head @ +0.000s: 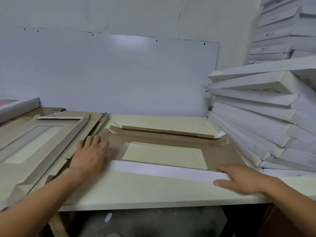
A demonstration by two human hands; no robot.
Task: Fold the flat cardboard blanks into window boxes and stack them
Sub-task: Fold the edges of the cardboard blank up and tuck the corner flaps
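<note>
Judging from the tall stack of finished white boxes point(266, 117) at three o'clock, with more piled behind it at one o'clock, a good share of the folding was already done. One blank point(164, 147) lay brown side up in the middle of the cream table point(136, 190), its window cut-out point(164, 155) showing the tabletop through it. That blank was only partly worked: the far flap point(167, 131) at twelve o'clock stood folded over, and the near flap point(164, 171) at six o'clock had been turned up so its white face showed.

The left hand point(90, 151) rested flat on the blank's left end at nine o'clock, fingers straight and spread, gripping nothing. The right hand point(239, 178) lay at four o'clock on the right end of the white flap, fingers extended along it with the thumb at its lower edge; it looked to be pressing rather than pinching, though the frame was blurred there.

At ten o'clock a pile of flat blanks point(39, 147) waited, the top one also showing a window, so plenty of folding probably remained. For the blank in hand, the end flaps and closing still seemed left, then the move onto the stack.
</note>
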